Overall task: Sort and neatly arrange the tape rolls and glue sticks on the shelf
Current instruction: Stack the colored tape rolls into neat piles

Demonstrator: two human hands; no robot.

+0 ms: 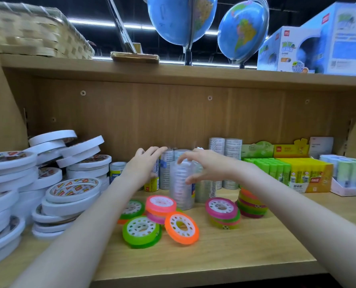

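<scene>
Upright stacks of clear tape rolls (180, 191) stand at the middle back of the wooden shelf (235, 256). My left hand (144, 167) reaches over the left stacks with fingers spread, touching their tops. My right hand (206, 167) hovers with curled, parted fingers over the nearest clear stack. Loose neon tape rolls lie in front: a green one (140, 231), an orange one (182, 227) tilted on edge, and a pink-topped pile (222, 210). White double-sided tape rolls (54, 183) are heaped at the left. Glue sticks fill green (272, 169) and yellow display boxes (310, 175) at the right.
A pale glue stick tray (349, 177) sits at the far right. Above, the upper shelf carries a wicker basket (33, 32), two globes (242, 30) and boxed globes (318, 44). Bare shelf board shows at the front right.
</scene>
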